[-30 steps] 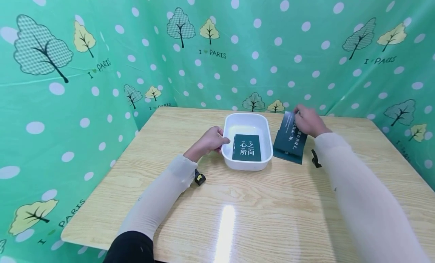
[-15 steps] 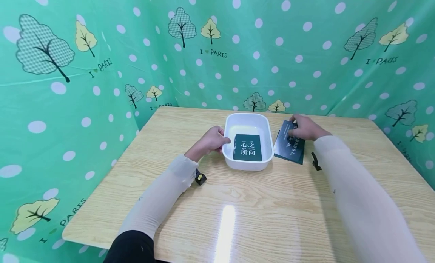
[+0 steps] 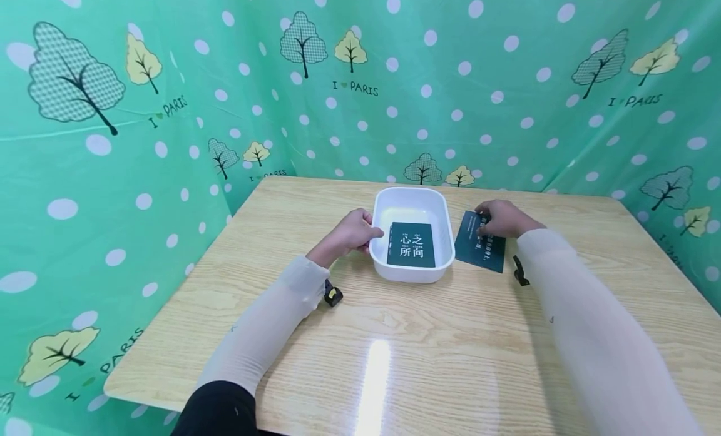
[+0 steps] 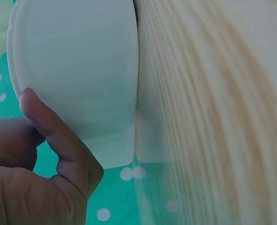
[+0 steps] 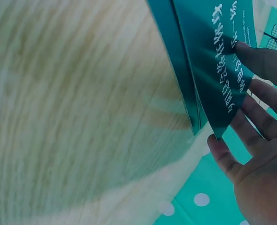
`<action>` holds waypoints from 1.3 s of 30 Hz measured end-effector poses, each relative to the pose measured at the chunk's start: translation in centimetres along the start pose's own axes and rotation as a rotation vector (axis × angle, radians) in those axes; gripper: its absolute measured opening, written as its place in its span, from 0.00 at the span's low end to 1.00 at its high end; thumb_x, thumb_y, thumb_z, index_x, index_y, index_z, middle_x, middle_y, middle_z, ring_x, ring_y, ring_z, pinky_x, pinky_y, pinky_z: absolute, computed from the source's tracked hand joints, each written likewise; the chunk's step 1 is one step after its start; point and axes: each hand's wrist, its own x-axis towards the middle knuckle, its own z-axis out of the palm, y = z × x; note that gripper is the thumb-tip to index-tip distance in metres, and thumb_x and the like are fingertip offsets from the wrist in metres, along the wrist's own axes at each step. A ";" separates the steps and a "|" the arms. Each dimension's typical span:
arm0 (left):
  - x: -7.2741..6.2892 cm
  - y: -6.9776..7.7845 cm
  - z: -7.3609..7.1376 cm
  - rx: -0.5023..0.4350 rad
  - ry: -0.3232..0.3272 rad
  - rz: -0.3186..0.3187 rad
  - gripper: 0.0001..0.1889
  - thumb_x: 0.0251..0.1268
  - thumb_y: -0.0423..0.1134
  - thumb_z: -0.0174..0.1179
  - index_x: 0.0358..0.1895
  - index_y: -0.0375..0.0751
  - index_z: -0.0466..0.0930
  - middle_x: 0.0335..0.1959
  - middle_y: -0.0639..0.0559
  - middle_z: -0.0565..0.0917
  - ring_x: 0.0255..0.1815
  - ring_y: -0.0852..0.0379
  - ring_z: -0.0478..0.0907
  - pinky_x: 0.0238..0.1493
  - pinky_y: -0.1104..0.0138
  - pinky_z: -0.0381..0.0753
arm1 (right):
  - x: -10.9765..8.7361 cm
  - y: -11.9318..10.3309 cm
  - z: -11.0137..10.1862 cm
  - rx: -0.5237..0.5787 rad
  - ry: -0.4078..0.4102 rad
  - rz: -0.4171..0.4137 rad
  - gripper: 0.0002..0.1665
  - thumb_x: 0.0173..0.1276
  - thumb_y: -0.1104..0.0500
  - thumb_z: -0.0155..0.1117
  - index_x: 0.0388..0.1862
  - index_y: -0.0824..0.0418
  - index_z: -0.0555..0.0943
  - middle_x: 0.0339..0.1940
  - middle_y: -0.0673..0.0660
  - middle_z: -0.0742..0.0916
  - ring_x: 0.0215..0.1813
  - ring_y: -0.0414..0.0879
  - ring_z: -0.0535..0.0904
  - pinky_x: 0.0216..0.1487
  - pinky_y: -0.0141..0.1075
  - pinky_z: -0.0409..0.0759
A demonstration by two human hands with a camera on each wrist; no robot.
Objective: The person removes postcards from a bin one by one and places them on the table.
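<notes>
My left hand (image 3: 357, 231) holds the left rim of a white plastic tub (image 3: 414, 273) on the table. In the left wrist view its thumb (image 4: 47, 112) lies against the tub's wall. Inside the tub rests a dark green card with large white characters (image 3: 411, 251). Just right of the tub, my right hand (image 3: 504, 218) holds the far right part of a dark green printed card (image 3: 479, 248). The right wrist view shows the fingers at the edges of this card (image 5: 213, 75), with another dark green layer (image 5: 176, 65) under it.
Both items stand on a light wooden table (image 3: 428, 354), toward its far side. A green dotted curtain with trees (image 3: 428, 111) hangs behind and at the left. Black straps with small devices show at the left wrist (image 3: 332, 293) and right wrist (image 3: 521, 271).
My right hand has come down toward the table, lowering the raised card until it lies nearly flat over the layer beneath. My left hand and the tub have stayed put.
</notes>
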 end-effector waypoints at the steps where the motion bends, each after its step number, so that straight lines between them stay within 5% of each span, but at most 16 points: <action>1: 0.0 0.0 0.0 -0.001 0.000 0.000 0.14 0.70 0.31 0.63 0.49 0.34 0.67 0.37 0.38 0.81 0.18 0.56 0.77 0.19 0.69 0.82 | -0.1 0.0 0.0 0.001 -0.007 0.001 0.37 0.69 0.61 0.69 0.72 0.73 0.68 0.68 0.78 0.73 0.68 0.72 0.71 0.71 0.66 0.68; 17: -0.1 0.0 0.1 -0.001 0.010 0.007 0.14 0.70 0.31 0.62 0.49 0.34 0.67 0.37 0.37 0.81 0.18 0.57 0.77 0.18 0.69 0.81 | 0.3 -0.5 -0.2 0.045 0.030 -0.020 0.34 0.71 0.63 0.68 0.72 0.70 0.68 0.69 0.77 0.73 0.70 0.73 0.69 0.68 0.65 0.72; 27: -0.1 0.1 0.1 0.002 0.012 0.005 0.13 0.70 0.31 0.63 0.48 0.34 0.67 0.37 0.36 0.81 0.18 0.57 0.77 0.19 0.69 0.82 | 0.7 -4.7 -0.7 0.018 0.208 -0.192 0.28 0.76 0.56 0.62 0.70 0.68 0.73 0.65 0.72 0.79 0.66 0.67 0.74 0.65 0.62 0.77; 39: -0.1 0.0 0.1 0.012 0.019 0.010 0.13 0.70 0.32 0.62 0.49 0.35 0.67 0.39 0.37 0.81 0.19 0.56 0.78 0.21 0.67 0.83 | 1.5 -8.6 0.3 -0.010 0.202 -0.303 0.32 0.70 0.57 0.72 0.68 0.67 0.76 0.63 0.68 0.82 0.65 0.63 0.77 0.65 0.57 0.79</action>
